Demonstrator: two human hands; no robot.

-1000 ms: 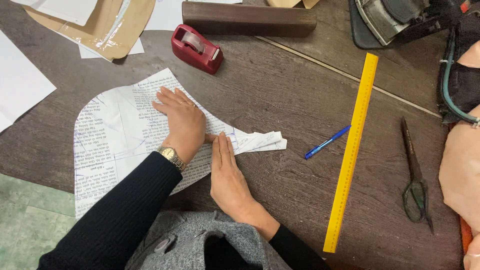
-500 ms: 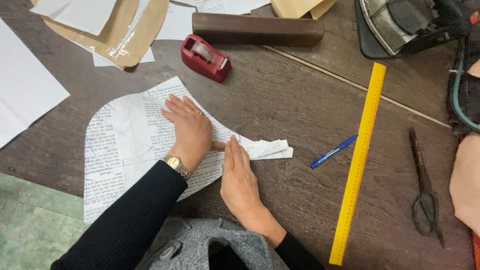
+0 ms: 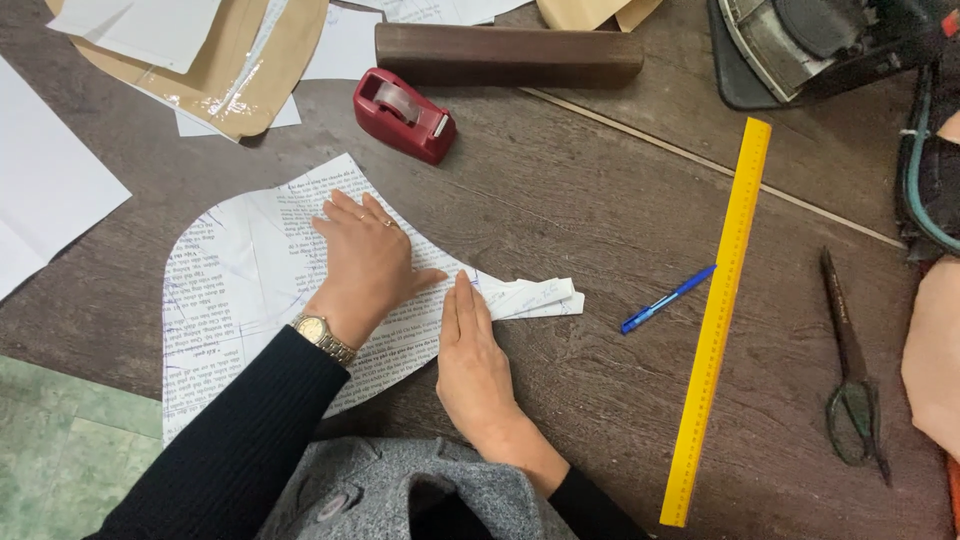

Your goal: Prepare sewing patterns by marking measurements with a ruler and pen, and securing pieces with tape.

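Left hand (image 3: 365,262) lies flat, fingers spread, on the printed paper pattern (image 3: 235,290) on the table (image 3: 600,200); right hand (image 3: 472,355), flat and gripping nothing, presses the pattern's folded tip (image 3: 530,297). Against the earlier views both hands have hardly shifted, so the crease remains under pressure. Tape dispenser (image 3: 405,115), pen (image 3: 668,298) and ruler (image 3: 718,315) lie apart.

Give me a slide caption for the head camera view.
Both hands, left and right, press flat on a curved printed paper pattern on a dark wooden table.
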